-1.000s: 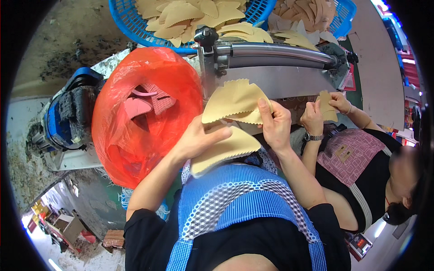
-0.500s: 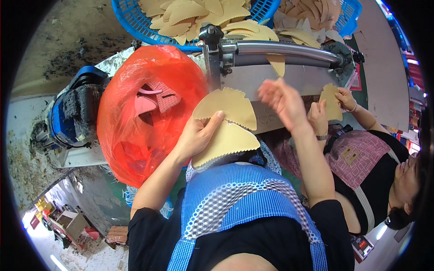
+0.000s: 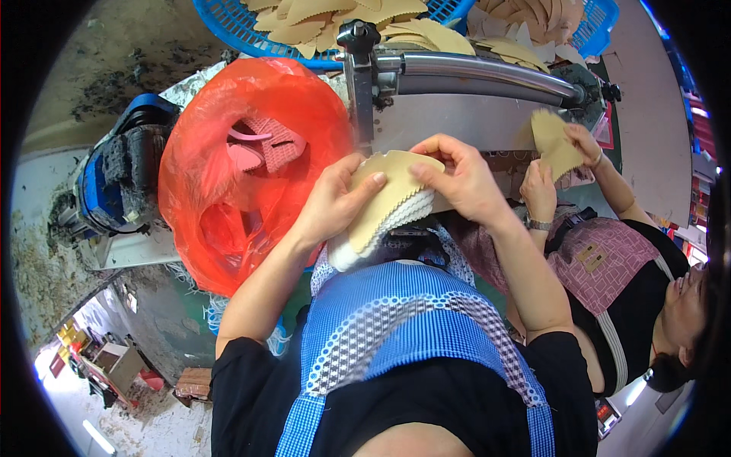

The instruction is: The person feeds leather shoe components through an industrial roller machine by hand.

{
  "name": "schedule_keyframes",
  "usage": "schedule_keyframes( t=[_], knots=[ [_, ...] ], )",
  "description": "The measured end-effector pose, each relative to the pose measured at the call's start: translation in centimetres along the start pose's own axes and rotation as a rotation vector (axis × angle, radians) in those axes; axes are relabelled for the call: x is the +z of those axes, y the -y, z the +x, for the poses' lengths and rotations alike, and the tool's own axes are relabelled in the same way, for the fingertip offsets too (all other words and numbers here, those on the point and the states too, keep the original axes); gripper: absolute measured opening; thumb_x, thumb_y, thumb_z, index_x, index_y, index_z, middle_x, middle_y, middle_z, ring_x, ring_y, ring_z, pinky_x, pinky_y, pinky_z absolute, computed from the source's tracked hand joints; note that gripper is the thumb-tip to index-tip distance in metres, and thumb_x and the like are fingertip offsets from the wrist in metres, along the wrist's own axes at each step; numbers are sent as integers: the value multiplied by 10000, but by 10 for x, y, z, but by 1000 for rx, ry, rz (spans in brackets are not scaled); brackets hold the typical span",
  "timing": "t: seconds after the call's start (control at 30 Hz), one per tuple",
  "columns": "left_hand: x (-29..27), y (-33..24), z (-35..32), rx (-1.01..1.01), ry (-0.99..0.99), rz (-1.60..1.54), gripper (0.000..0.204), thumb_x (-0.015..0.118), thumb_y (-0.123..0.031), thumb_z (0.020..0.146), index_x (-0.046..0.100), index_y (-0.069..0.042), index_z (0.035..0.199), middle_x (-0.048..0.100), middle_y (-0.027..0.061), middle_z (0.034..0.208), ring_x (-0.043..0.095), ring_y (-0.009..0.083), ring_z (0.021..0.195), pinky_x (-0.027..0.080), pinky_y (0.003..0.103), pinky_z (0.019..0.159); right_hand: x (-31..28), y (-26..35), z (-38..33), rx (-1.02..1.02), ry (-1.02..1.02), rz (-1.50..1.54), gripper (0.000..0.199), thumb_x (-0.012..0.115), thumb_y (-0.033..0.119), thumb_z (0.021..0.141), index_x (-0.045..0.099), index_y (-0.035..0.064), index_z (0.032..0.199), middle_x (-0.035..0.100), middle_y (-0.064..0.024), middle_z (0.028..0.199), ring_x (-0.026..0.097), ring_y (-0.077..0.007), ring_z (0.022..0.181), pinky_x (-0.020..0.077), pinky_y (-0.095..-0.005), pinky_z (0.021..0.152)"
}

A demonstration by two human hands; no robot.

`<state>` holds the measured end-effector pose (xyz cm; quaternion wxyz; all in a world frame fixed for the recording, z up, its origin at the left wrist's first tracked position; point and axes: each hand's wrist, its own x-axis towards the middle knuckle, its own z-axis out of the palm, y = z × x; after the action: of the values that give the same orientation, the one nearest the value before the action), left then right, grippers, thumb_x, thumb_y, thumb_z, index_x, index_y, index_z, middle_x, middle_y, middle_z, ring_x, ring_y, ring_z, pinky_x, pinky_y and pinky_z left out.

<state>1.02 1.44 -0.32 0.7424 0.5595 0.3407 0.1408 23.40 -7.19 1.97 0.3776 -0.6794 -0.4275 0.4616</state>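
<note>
A stack of tan cut pieces (image 3: 385,184) with zigzag edges and white undersides is held in front of my apron. My left hand (image 3: 340,196) is closed on its left side, the thumb lying on top. On the stack's upper right edge, my right hand (image 3: 459,177) pinches with thumb and fingers. The layers fan out along the lower right edge. Just left of my left hand is an open red plastic bag (image 3: 205,183) with pink pieces (image 3: 280,145) inside.
Ahead stands a metal roller (image 3: 487,70) above a pale plate. Blue baskets (image 3: 228,34) of tan pieces sit beyond it. A blue, lint-covered motor (image 3: 114,175) is at left. To the right, a co-worker's hands (image 3: 539,190) hold another tan piece (image 3: 554,145).
My right hand has come down from near the roller onto the stack. The stack has tilted, showing its layered edge. The tan piece at the roller is gone from there.
</note>
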Motion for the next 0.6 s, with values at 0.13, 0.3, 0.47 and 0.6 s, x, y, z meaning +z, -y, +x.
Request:
schedule_keyframes(
  t=[0.13,0.3,0.47,0.6],
  knots=[
    [6,-7,-2,17,86,-43,265,629,-243,967,638,14,1029,660,-8,816,572,15,696,469,194,594,9,9,-17,-58,-41,-152,243,664,228,901,641,-12,872,606,-77,680,518,-90,620,439,-276,573],
    [9,-8,1,-83,103,-53,302,603,-267,976,664,26,1022,668,12,805,586,36,694,481,211,595,4,22,-14,-36,-26,-228,207,658,202,899,642,-4,896,609,-114,671,563,-138,592,450,-301,568],
    [5,-9,2,-180,46,-73,310,612,-279,973,655,22,1030,669,5,811,600,33,690,477,194,597,8,6,-27,-410,-181,-452,123,631,135,899,615,17,930,639,-132,775,634,-224,609,504,-314,617],
    [-5,-10,-9,14,116,-58,325,633,-257,951,604,22,1114,662,58,929,608,68,850,503,249,710,-25,-7,-20,188,-206,125,166,572,165,970,574,15,1042,667,-60,769,653,-116,686,513,-240,607]
  ],
)
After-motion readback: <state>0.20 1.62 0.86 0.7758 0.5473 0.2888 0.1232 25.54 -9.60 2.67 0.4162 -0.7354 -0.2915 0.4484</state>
